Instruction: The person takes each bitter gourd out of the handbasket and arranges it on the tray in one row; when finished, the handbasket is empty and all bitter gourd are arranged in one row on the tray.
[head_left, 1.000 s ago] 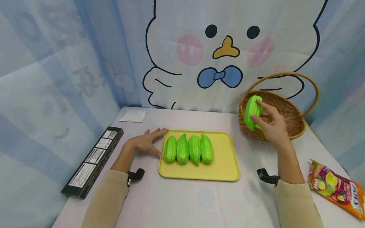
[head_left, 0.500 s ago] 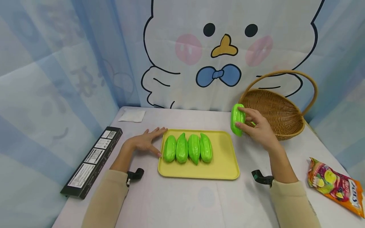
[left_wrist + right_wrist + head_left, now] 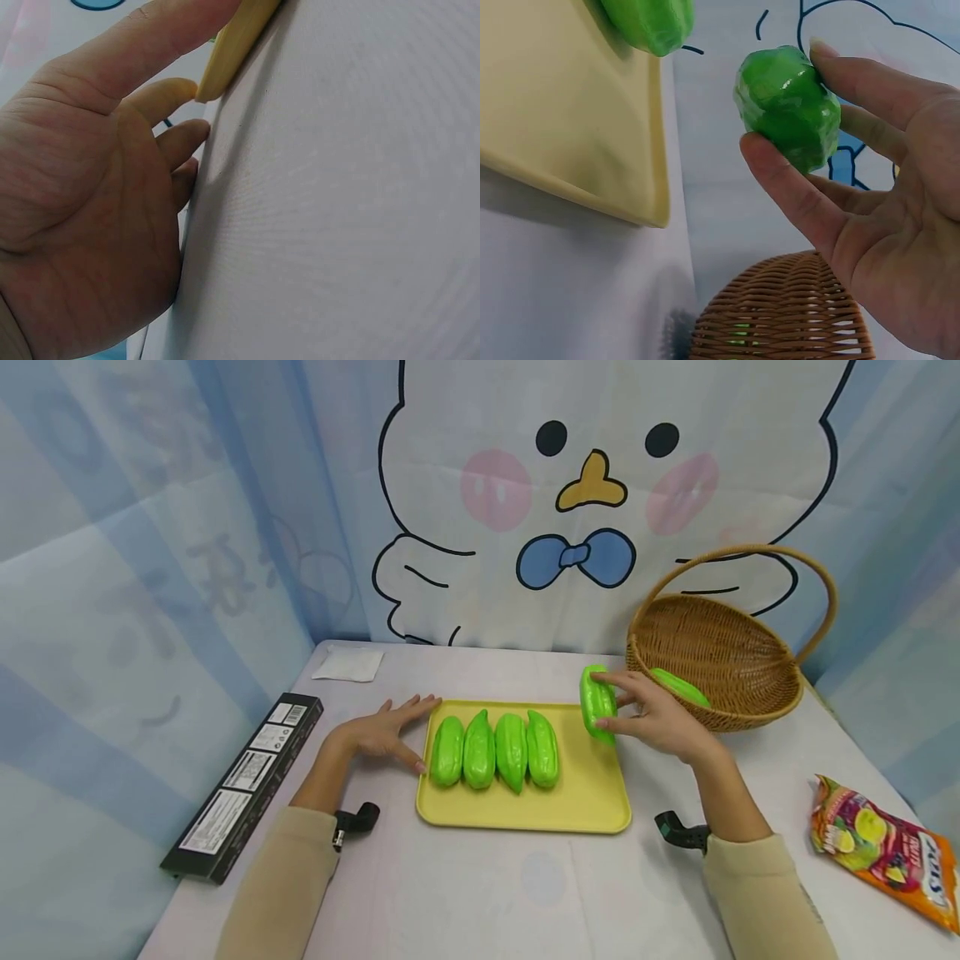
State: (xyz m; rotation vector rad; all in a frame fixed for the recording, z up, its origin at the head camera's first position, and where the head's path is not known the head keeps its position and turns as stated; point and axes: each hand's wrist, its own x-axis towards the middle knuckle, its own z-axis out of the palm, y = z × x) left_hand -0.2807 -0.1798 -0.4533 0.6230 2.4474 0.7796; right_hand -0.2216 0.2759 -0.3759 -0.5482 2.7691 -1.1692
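Note:
My right hand (image 3: 656,714) pinches a long, glossy green toy vegetable (image 3: 597,703) between thumb and fingers. It is held above the right edge of the yellow tray (image 3: 588,802); the right wrist view shows this vegetable (image 3: 789,105) end-on, clear of the tray. Several similar green vegetables (image 3: 480,752) lie side by side on the tray's left half. At the tray's left edge rests my left hand (image 3: 382,733), fingers spread, thumb and fingertips by the rim. Another green vegetable (image 3: 680,687) lies inside the wicker basket (image 3: 720,635), partly hidden by its front rim.
The basket has a tall arched handle (image 3: 813,564) and stands at the back right against the printed curtain. A black box (image 3: 243,785) lies along the left, with a white packet (image 3: 348,664) behind it. An orange snack bag (image 3: 885,852) lies at the right edge.
My right hand has carried the green vegetable leftward from the basket to the tray's right edge. The vegetable left in the basket has come into view. My left hand stays put.

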